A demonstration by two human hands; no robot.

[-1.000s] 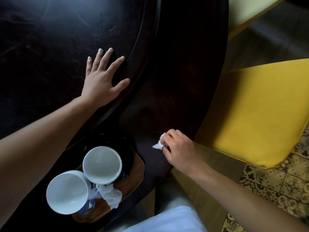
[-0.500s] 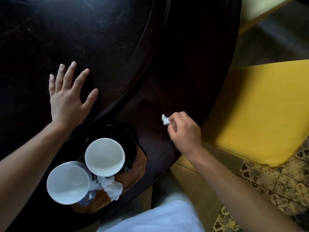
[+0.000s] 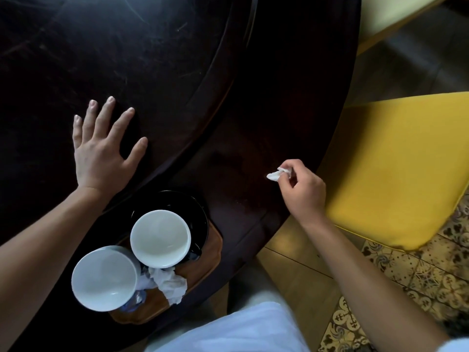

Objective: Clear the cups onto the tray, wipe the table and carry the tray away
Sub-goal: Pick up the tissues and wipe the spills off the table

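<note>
- The table (image 3: 157, 59) filled most of my view: a round top of very dark, glossy wood, scuffed with fine pale scratches, with a raised inner disc and a lower outer ring curving past my hands.
- Off its right edge stood a chair with a yellow cushion (image 3: 396, 168), and under it a floor of patterned tiles (image 3: 416, 280) in cream and dark tones; a paler yellow seat (image 3: 388, 13) showed at the top right corner.
- My white shirt (image 3: 236, 331) took up the bottom middle.
- The wooden tray (image 3: 205, 260) sat on the near edge of the table, just below my left wrist, brown with rounded corners.
- On it lay a black saucer (image 3: 193, 207), and a white cup (image 3: 160, 238) stood on that, empty and clean inside.
- A second white cup (image 3: 105, 277) stood touching the first on its left, also empty.
- A crumpled white napkin (image 3: 170, 284) lay on the tray against both cups.
- My left hand (image 3: 101, 151) was spread wide, palm down, flat on the inner disc beyond the tray.
- My right hand (image 3: 302, 189) was curled narrow near the table's right rim, thumb and fingertips pinching a small wad of white tissue (image 3: 275, 175) just above the wood.
</note>
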